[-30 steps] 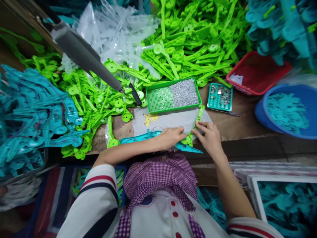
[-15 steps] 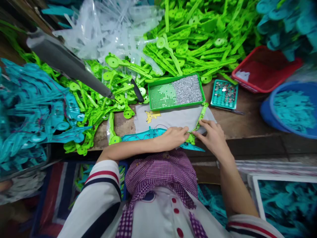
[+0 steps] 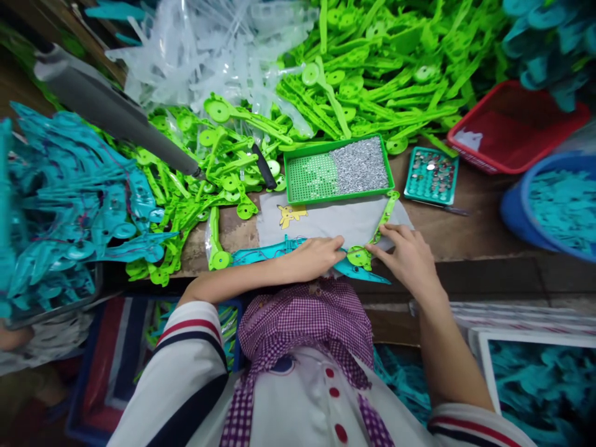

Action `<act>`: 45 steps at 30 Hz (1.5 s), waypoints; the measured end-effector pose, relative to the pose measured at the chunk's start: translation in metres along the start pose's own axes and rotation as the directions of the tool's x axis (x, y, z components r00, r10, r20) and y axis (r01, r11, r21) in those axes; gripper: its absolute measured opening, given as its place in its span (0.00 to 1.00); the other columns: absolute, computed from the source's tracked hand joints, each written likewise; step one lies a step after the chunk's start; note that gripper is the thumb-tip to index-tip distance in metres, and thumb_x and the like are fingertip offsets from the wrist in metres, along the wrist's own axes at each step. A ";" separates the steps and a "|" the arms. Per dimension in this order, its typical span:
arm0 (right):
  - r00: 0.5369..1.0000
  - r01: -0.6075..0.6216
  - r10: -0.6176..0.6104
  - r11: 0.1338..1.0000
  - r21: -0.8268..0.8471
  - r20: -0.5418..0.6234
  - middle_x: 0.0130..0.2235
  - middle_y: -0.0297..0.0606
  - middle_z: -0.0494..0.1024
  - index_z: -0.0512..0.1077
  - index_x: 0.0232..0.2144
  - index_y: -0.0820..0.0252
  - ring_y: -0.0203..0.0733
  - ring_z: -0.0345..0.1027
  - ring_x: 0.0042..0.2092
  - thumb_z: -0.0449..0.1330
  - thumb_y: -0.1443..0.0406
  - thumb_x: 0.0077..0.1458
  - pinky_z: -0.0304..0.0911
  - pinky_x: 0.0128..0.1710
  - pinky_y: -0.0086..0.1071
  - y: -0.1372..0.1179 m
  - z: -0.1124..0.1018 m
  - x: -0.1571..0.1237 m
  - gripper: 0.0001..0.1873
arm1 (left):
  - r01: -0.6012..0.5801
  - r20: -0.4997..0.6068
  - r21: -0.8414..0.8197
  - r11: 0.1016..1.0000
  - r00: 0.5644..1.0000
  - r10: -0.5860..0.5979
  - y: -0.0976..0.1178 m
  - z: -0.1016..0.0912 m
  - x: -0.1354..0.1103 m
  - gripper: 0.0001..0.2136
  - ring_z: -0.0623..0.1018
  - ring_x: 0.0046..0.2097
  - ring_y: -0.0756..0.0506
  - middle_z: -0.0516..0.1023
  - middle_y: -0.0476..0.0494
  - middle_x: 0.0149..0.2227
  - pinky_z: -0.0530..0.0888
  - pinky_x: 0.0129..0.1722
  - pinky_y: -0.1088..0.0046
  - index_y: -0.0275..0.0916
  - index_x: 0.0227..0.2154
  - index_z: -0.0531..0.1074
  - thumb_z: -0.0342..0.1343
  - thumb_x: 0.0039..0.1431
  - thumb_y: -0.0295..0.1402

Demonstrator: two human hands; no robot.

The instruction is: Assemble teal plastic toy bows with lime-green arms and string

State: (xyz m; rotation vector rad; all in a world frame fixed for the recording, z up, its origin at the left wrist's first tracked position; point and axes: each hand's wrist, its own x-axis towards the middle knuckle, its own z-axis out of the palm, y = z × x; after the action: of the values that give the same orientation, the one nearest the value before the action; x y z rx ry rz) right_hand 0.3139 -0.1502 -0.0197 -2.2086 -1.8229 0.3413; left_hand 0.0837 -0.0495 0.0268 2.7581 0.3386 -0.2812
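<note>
My left hand (image 3: 313,256) lies with curled fingers on a long teal plastic part (image 3: 265,252) at the bench's near edge, pressing it down. My right hand (image 3: 408,256) rests fingertips on a green plastic part (image 3: 378,232) that crosses the teal one; its round end (image 3: 357,256) sits between both hands. Both parts lie on a grey cloth (image 3: 335,218) with a yellow cartoon print. Just behind stands a green tray (image 3: 338,170) half filled with small silver screws.
Heaps of green parts (image 3: 372,87), clear parts (image 3: 218,49) and teal parts (image 3: 69,198) crowd the bench. A grey powered screwdriver (image 3: 121,118) hangs over the left. A small teal tray of button cells (image 3: 431,176), a red basket (image 3: 512,127) and a blue tub (image 3: 549,205) stand right.
My hands have drawn slightly apart, so the green part's round end now shows between them. The view has shifted a little; nothing else on the bench moved.
</note>
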 end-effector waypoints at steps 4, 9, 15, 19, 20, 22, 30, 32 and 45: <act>1.000 0.010 -0.009 1.000 0.013 -0.018 0.55 0.44 0.77 0.75 0.54 0.56 0.60 0.69 0.51 0.61 0.50 0.60 0.69 0.46 0.52 0.003 0.004 0.002 0.25 | 0.030 0.035 -0.067 0.997 0.999 -0.027 -0.001 0.002 0.000 0.16 0.74 0.39 0.46 0.72 0.36 0.47 0.67 0.33 0.69 0.36 0.53 0.74 0.51 0.64 0.25; 0.998 0.005 -0.005 1.000 0.010 -0.056 0.55 0.46 0.76 0.74 0.55 0.55 0.61 0.69 0.52 0.61 0.51 0.61 0.68 0.45 0.54 -0.001 -0.001 -0.004 0.25 | 0.056 0.103 -0.033 0.998 0.993 -0.052 0.002 -0.004 0.003 0.16 0.74 0.39 0.43 0.72 0.33 0.46 0.66 0.34 0.67 0.35 0.52 0.76 0.50 0.65 0.26; 0.932 0.295 -0.258 0.948 0.118 -0.256 0.54 0.44 0.78 0.74 0.53 0.55 0.50 0.72 0.53 0.55 0.62 0.67 0.64 0.54 0.47 -0.043 -0.001 -0.030 0.15 | 0.056 0.147 -0.106 0.993 0.988 -0.040 -0.007 -0.010 0.012 0.15 0.74 0.36 0.45 0.73 0.34 0.46 0.66 0.32 0.68 0.38 0.47 0.79 0.50 0.64 0.26; 0.891 0.422 -0.373 0.891 0.169 -0.258 0.48 0.41 0.82 0.75 0.50 0.58 0.44 0.75 0.49 0.54 0.67 0.68 0.63 0.56 0.43 -0.057 0.024 -0.035 0.13 | 0.039 0.115 -0.198 0.979 0.993 -0.016 -0.020 -0.008 0.010 0.17 0.76 0.39 0.46 0.75 0.39 0.45 0.69 0.36 0.70 0.42 0.47 0.79 0.47 0.65 0.23; 0.895 0.411 -0.364 0.897 0.162 -0.257 0.48 0.41 0.82 0.75 0.51 0.58 0.44 0.75 0.49 0.54 0.67 0.67 0.62 0.56 0.44 -0.057 0.029 -0.034 0.14 | 0.039 0.080 -0.239 0.970 0.997 -0.020 -0.023 -0.007 0.009 0.17 0.77 0.41 0.46 0.76 0.40 0.44 0.70 0.39 0.71 0.42 0.48 0.78 0.47 0.65 0.24; 0.905 0.394 -0.354 0.907 0.150 -0.237 0.48 0.41 0.81 0.75 0.50 0.57 0.43 0.74 0.50 0.54 0.66 0.68 0.60 0.57 0.44 -0.055 0.033 -0.033 0.13 | 0.037 0.008 -0.314 0.949 0.999 -0.037 -0.027 -0.006 0.004 0.15 0.77 0.43 0.46 0.78 0.41 0.43 0.71 0.43 0.71 0.39 0.49 0.77 0.48 0.67 0.26; 0.906 0.405 -0.378 0.904 0.135 -0.188 0.48 0.41 0.80 0.77 0.51 0.54 0.44 0.73 0.49 0.54 0.66 0.67 0.58 0.55 0.44 -0.050 0.029 -0.032 0.15 | 0.003 0.007 -0.203 0.979 1.000 -0.002 -0.031 -0.005 -0.002 0.17 0.77 0.44 0.46 0.75 0.41 0.48 0.70 0.42 0.71 0.40 0.45 0.77 0.47 0.62 0.20; 0.914 0.394 -0.371 0.908 0.144 -0.166 0.49 0.41 0.79 0.76 0.53 0.52 0.45 0.72 0.50 0.52 0.66 0.68 0.58 0.56 0.45 -0.050 0.029 -0.033 0.17 | -0.056 0.010 -0.124 0.991 0.998 0.058 -0.036 -0.005 0.003 0.16 0.76 0.45 0.45 0.75 0.40 0.48 0.70 0.44 0.70 0.39 0.43 0.77 0.46 0.63 0.21; 0.919 0.393 -0.393 0.919 0.006 -0.020 0.54 0.43 0.78 0.77 0.48 0.54 0.49 0.69 0.50 0.51 0.69 0.64 0.58 0.54 0.48 -0.053 0.026 -0.031 0.17 | -0.283 0.049 0.007 0.959 0.958 0.282 -0.050 -0.001 0.020 0.15 0.71 0.46 0.44 0.75 0.42 0.46 0.64 0.43 0.67 0.45 0.43 0.76 0.46 0.66 0.24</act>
State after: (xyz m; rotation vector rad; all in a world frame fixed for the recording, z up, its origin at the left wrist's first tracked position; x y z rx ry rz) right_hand 0.2501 -0.1696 -0.0252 -1.7685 -2.1867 0.2441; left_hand 0.0899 0.0008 0.0073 2.7617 -0.0719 -0.2749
